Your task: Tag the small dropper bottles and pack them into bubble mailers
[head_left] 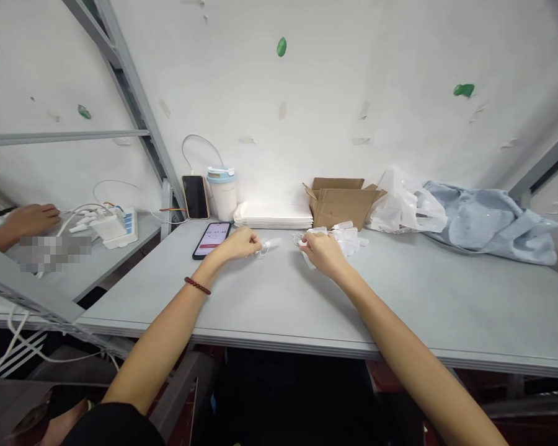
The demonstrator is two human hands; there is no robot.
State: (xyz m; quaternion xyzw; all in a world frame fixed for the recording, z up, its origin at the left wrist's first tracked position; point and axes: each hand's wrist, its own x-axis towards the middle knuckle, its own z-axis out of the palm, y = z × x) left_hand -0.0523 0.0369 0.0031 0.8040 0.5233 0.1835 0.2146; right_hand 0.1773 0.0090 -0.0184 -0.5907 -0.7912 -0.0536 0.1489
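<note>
Hands point(239, 243) at wht pcs point(349, 239); phone point(211, 240) nr L, carton point(338, 208) bhd R.

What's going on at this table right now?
A person is working with both hands at a grey table. The left hand pinches a small, whitish looped piece. The right hand is at a loose pile of white strips; whether it grips one is unclear. Behind the pile stands an open cardboard box, and a phone showing a timer lies near the left hand.
</note>
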